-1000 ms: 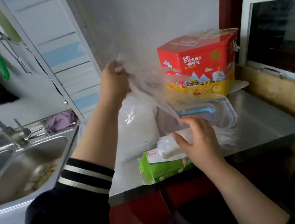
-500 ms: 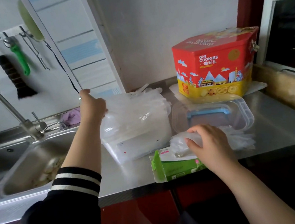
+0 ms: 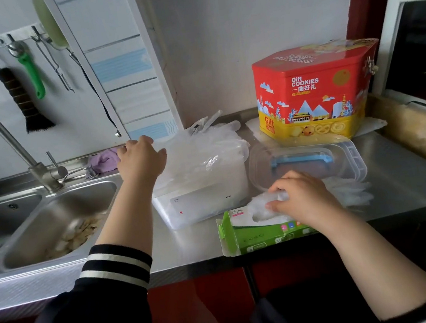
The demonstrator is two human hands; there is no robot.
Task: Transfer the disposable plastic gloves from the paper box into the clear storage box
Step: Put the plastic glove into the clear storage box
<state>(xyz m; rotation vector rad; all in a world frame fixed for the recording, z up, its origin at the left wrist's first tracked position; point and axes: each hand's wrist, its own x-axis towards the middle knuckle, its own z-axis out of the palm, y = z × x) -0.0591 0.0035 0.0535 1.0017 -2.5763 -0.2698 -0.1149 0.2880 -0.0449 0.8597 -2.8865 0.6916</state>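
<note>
A green and white paper box (image 3: 261, 234) lies at the counter's front edge, with thin plastic gloves bulging from its opening (image 3: 261, 206). My right hand (image 3: 303, 197) rests on that bundle, its fingers curled and pinching the plastic. The clear storage box (image 3: 206, 199) stands left of it, heaped with clear gloves (image 3: 202, 149) that spill over its rim. My left hand (image 3: 140, 158) hovers over the heap's left side, fingers bent loosely downward, touching the top glove. More flat gloves (image 3: 350, 192) lie on the counter right of my right hand.
The clear lid with a blue handle (image 3: 306, 162) lies behind my right hand. A red and yellow cookie tin (image 3: 313, 95) stands at the back right by the window. A steel sink (image 3: 50, 224) with a tap (image 3: 11, 143) is at the left. Utensils hang on the wall.
My left hand, which held a glove high in the air, has come down and laid it on the heap in the clear box. My right hand has stayed on the paper box.
</note>
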